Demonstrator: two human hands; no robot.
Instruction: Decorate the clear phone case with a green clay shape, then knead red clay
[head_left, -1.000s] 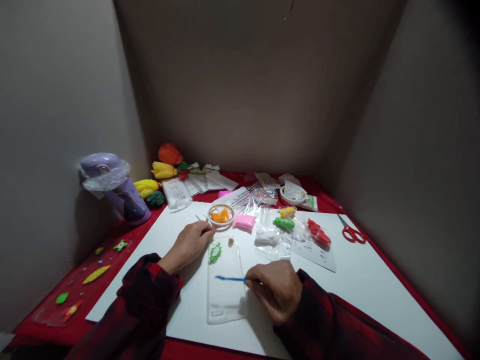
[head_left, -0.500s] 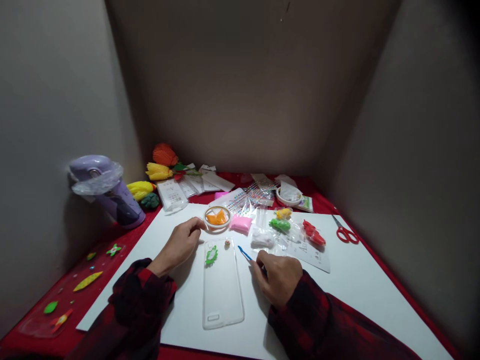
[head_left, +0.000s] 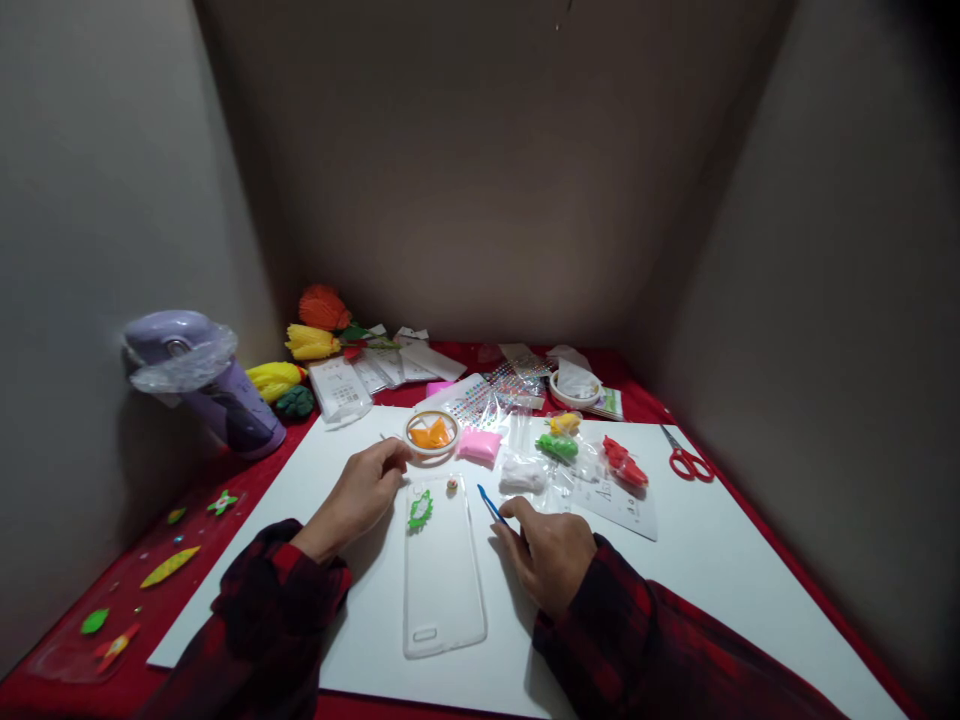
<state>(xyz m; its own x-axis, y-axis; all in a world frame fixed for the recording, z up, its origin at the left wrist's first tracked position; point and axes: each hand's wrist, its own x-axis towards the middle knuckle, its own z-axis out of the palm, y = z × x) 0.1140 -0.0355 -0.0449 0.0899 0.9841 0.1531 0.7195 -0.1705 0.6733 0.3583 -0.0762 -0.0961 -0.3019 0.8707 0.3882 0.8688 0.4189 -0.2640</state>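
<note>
A clear phone case (head_left: 444, 590) lies flat on the white board, a green ruffled clay piece (head_left: 421, 510) at its upper left and a small round piece (head_left: 451, 486) near its top. My right hand (head_left: 551, 555), right of the case, grips a blue clay tool (head_left: 489, 500) whose tip points up and left. My left hand (head_left: 364, 500) is left of the case, fingers closed beside a round white-rimmed container (head_left: 410, 447) with orange clay (head_left: 430, 433) in it. A small pale tip shows above those fingers; whatever they pinch is hidden.
Bagged pink clay (head_left: 480, 445), white clay (head_left: 523, 474), green clay (head_left: 556, 447) and red clay (head_left: 624, 464) lie beyond the case. Red-handled scissors (head_left: 690, 464) rest at right. A purple tumbler (head_left: 217, 390) and a decorated clear case (head_left: 67, 650) are at left.
The blue tool and my right hand have shifted slightly, and the tool's blade shows more. A small pale tip now appears above my left fingers. The whole view has moved slightly.
</note>
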